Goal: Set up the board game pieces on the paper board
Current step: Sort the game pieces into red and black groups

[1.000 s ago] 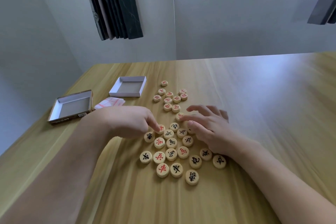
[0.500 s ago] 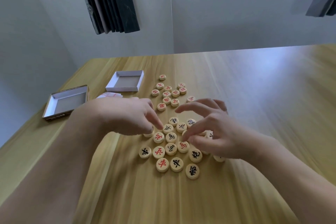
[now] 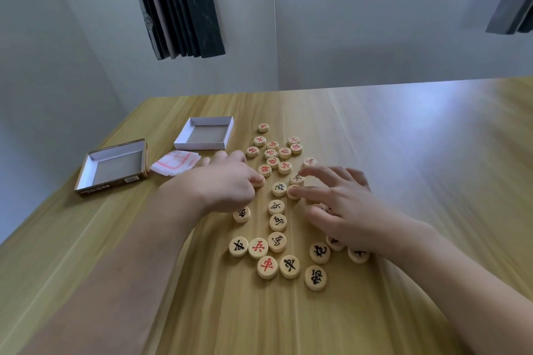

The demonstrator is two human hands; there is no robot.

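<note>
Round wooden game pieces lie loose on the table: a group with red characters [image 3: 272,153] farther away, and a mix of black and red ones [image 3: 278,242] nearer me. My left hand [image 3: 225,184] has its fingers curled, and its fingertips pinch one piece [image 3: 259,181] at the edge of the red group. My right hand [image 3: 343,204] has its fingers spread and straight, with a fingertip touching a piece [image 3: 292,192]; it covers a few other pieces. The folded paper board [image 3: 176,163], white with red lines, lies to the left beyond my left hand.
Two open, shallow cardboard box halves sit at the left: a white one [image 3: 184,140] behind the paper board and a dark-edged one [image 3: 86,170] near the table's left edge. The wooden table [image 3: 418,153] stretches to the right. A wall stands behind it.
My left hand has moved away from me toward the red group with a piece at its fingertips. My right hand has lowered and spread its fingers over the pieces. The view has shifted slightly.
</note>
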